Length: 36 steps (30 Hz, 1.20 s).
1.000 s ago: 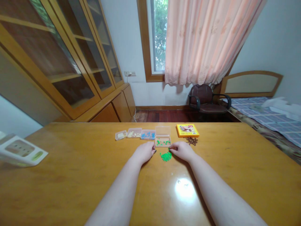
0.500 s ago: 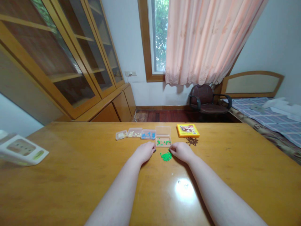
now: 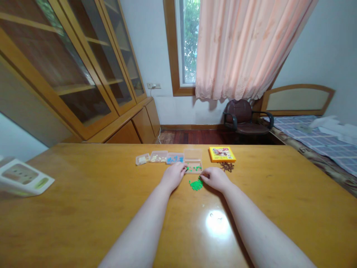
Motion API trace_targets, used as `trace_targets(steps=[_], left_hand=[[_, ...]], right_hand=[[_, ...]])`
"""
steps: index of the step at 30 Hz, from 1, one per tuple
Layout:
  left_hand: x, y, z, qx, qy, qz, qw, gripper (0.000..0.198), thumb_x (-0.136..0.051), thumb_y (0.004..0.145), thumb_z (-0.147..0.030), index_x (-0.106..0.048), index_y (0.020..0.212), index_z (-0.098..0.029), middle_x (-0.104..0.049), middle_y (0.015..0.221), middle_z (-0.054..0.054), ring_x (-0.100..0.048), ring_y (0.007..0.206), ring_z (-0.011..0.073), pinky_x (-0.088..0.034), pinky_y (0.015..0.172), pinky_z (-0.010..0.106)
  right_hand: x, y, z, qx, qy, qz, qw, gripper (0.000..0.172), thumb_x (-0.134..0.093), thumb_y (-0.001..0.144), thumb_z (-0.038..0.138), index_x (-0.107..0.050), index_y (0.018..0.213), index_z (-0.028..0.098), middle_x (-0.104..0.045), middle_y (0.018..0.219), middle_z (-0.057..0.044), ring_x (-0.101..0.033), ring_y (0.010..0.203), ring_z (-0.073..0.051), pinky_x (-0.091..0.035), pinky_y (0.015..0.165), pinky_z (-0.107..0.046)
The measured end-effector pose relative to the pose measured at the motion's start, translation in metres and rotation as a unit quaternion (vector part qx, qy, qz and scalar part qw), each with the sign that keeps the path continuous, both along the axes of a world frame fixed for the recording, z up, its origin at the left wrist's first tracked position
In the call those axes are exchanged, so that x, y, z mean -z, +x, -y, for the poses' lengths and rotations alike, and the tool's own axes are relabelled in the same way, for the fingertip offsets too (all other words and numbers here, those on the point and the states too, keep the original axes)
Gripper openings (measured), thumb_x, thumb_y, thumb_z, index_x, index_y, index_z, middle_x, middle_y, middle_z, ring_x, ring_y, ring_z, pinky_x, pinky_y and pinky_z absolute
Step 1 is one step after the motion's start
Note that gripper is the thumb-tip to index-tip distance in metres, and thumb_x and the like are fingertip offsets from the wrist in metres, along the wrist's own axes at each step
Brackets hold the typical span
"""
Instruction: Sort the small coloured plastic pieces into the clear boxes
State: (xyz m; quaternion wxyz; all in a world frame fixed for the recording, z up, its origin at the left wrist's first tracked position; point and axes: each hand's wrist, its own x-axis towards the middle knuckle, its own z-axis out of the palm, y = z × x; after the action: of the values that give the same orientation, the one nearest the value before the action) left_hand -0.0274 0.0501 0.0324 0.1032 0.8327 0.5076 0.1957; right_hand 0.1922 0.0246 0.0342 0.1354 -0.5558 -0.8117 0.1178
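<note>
My left hand [image 3: 173,175] reaches to the left side of an open clear plastic box [image 3: 193,172], its fingertips pinched at the rim. Several small green pieces [image 3: 197,168] are scattered inside that box, and its raised lid leans back behind it. Whatever the left fingertips hold is too small to make out. My right hand [image 3: 214,176] rests on the table by the box's front right corner, thumb and finger pinched around a bit of green. Just in front of the box, between both hands, lies a loose pile of small green pieces [image 3: 196,185].
Left of the green box stand a box of blue pieces [image 3: 175,163], one of cream pieces [image 3: 158,161] and a smaller clear box [image 3: 142,163]. A yellow box [image 3: 222,160] and brown pieces [image 3: 227,166] lie to the right. A white plastic container [image 3: 39,186] stands far left.
My left hand has moved forward from the table beside the box to the box's left rim. My right hand stays pinched in nearly the same spot.
</note>
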Motion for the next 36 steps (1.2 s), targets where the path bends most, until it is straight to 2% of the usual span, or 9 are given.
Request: trace_targets(steps=[4,6,10,14,17,22,28,31,36], left_hand=[[-0.007,-0.005,0.005,0.071,-0.021,-0.041,0.996,0.017,-0.048,0.088,-0.026,-0.063,0.094,-0.023,-0.063,0.098,0.003,-0.058,0.089,0.0157,-0.045,0.079,0.025],[-0.010,-0.006,0.006,0.075,-0.027,-0.054,0.995,0.017,-0.048,0.088,-0.027,-0.063,0.094,-0.023,-0.063,0.098,0.002,-0.058,0.088,0.0156,-0.045,0.078,0.025],[-0.010,-0.001,0.005,0.027,-0.016,-0.050,0.998,0.021,-0.044,0.090,-0.027,-0.063,0.097,-0.022,-0.064,0.099,0.004,-0.058,0.090,0.0166,-0.045,0.081,0.026],[-0.002,0.006,0.001,-0.028,-0.013,-0.027,0.999,0.022,-0.044,0.090,-0.023,-0.062,0.103,-0.021,-0.065,0.103,0.005,-0.058,0.097,0.0174,-0.044,0.087,0.028],[0.005,0.006,-0.004,-0.038,-0.008,-0.020,0.999,0.026,-0.045,0.089,-0.020,-0.062,0.108,-0.022,-0.065,0.108,0.006,-0.058,0.101,0.0178,-0.042,0.092,0.029],[0.008,0.003,-0.004,-0.007,0.013,-0.012,1.000,0.028,-0.047,0.088,-0.019,-0.061,0.112,-0.022,-0.063,0.114,0.005,-0.057,0.104,0.0174,-0.042,0.093,0.029],[0.002,0.009,0.005,0.067,0.014,-0.019,0.997,0.023,-0.046,0.090,-0.026,-0.063,0.105,-0.023,-0.063,0.106,0.004,-0.058,0.097,0.0167,-0.045,0.087,0.028],[-0.001,0.011,0.008,0.076,0.008,-0.025,0.997,0.024,-0.044,0.091,-0.028,-0.064,0.104,-0.024,-0.063,0.103,0.004,-0.058,0.095,0.0167,-0.045,0.085,0.027],[-0.007,0.009,0.010,0.091,0.002,-0.026,0.995,0.026,-0.042,0.091,-0.029,-0.064,0.104,-0.025,-0.064,0.099,0.004,-0.058,0.092,0.0165,-0.045,0.083,0.027]], right_hand=[[-0.002,-0.003,0.002,-0.012,-0.001,0.052,0.999,0.023,-0.050,0.084,0.032,-0.071,0.082,0.024,-0.072,0.082,-0.004,-0.064,0.075,-0.016,-0.039,0.064,-0.022],[-0.003,-0.006,0.002,-0.015,0.009,0.076,0.997,0.024,-0.049,0.084,0.030,-0.071,0.077,0.023,-0.072,0.079,-0.005,-0.064,0.071,-0.016,-0.038,0.062,-0.023],[-0.004,-0.008,0.002,-0.016,0.027,0.090,0.995,0.022,-0.051,0.081,0.026,-0.071,0.074,0.022,-0.071,0.075,-0.005,-0.063,0.067,-0.016,-0.037,0.061,-0.023],[-0.004,-0.009,0.003,-0.018,0.028,0.083,0.996,0.020,-0.052,0.081,0.024,-0.071,0.074,0.022,-0.071,0.075,-0.005,-0.063,0.068,-0.016,-0.037,0.062,-0.022],[-0.003,-0.009,0.003,-0.016,0.028,0.075,0.997,0.021,-0.052,0.081,0.026,-0.071,0.074,0.022,-0.071,0.075,-0.005,-0.063,0.069,-0.016,-0.037,0.062,-0.022],[0.001,-0.006,0.000,-0.006,0.027,0.039,0.999,0.024,-0.049,0.084,0.030,-0.071,0.078,0.022,-0.071,0.077,-0.005,-0.063,0.069,-0.015,-0.037,0.062,-0.022],[0.001,0.002,-0.001,0.023,0.008,-0.001,1.000,0.023,-0.051,0.083,0.034,-0.071,0.088,0.024,-0.072,0.079,-0.003,-0.064,0.073,-0.016,-0.040,0.063,-0.022],[-0.001,0.001,0.001,0.012,-0.012,0.019,1.000,0.021,-0.053,0.081,0.034,-0.072,0.085,0.024,-0.072,0.080,-0.003,-0.064,0.074,-0.016,-0.041,0.065,-0.022],[-0.003,-0.005,0.002,0.004,0.022,0.077,0.997,0.023,-0.051,0.083,0.030,-0.072,0.078,0.023,-0.072,0.079,-0.006,-0.065,0.072,-0.018,-0.040,0.063,-0.024]])
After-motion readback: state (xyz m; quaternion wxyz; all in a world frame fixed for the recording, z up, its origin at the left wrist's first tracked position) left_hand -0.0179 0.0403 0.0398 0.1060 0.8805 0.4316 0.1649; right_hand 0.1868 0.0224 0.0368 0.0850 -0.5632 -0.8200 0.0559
